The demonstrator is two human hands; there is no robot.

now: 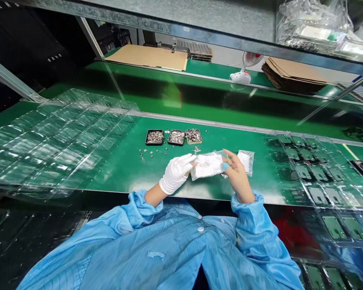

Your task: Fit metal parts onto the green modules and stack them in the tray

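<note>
My left hand wears a white glove and pinches the left end of a small clear plastic bag with pale contents. My right hand, bare with a blue finger cot, grips the same bag's right end. Both hold it just above the green table. A second small clear bag lies right behind my right hand. Three small trays of little metal parts stand in a row beyond the bags, with loose metal parts scattered in front of them.
Stacks of clear blister trays cover the table's left side. More clear trays holding dark green parts sit on the right. Across the conveyor are cardboard sheets, a cardboard stack and a small white fan.
</note>
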